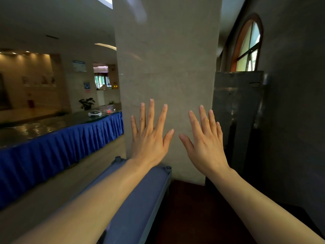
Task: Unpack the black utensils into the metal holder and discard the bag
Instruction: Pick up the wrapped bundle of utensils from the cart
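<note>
Both of my arms are stretched out in front of me at chest height. My left hand [149, 138] is held flat, back towards the camera, fingers spread, holding nothing. My right hand [205, 143] is beside it in the same pose, empty, thumbs nearly meeting. Behind the hands stands a wide beige stone pillar [167, 67]. No black utensils, metal holder or bag are in view.
A grey-blue table [140, 199] runs under my left forearm up to the pillar. A long counter with a blue skirt [61, 143] stretches along the left, with a white object and a plant on it. A dark metal cabinet [237, 111] stands right of the pillar.
</note>
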Tool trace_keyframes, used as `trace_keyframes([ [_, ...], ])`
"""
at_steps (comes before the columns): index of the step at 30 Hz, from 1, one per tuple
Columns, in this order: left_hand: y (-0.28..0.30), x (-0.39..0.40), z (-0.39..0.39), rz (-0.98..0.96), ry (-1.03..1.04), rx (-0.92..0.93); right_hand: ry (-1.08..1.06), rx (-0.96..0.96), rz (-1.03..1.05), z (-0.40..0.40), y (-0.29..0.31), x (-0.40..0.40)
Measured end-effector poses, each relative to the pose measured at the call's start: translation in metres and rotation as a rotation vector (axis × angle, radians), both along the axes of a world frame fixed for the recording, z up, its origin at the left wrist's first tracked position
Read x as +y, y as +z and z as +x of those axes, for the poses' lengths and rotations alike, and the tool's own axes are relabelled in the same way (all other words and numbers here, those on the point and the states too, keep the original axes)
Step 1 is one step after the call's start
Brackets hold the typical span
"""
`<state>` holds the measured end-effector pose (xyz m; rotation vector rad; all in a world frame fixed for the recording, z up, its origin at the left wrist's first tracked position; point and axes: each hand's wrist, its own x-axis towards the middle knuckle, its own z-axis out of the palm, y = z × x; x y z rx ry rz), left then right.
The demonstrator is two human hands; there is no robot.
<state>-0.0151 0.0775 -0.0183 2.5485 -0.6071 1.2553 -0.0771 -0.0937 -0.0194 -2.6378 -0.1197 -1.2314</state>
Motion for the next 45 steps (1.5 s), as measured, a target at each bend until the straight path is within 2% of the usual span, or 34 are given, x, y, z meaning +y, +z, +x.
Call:
trace_keyframes([
  [20,-0.029,0.061,-0.020,0.010,0.264,0.094,0.269,0.049,-0.004,0.034,-0.036,0.053],
  [32,-0.055,0.083,-0.009,-0.006,0.299,0.125,0.343,0.095,-0.012,0.052,-0.052,0.075],
  [45,-0.099,0.159,-0.031,-0.067,0.402,0.199,0.495,0.196,-0.053,0.054,-0.094,0.147],
])
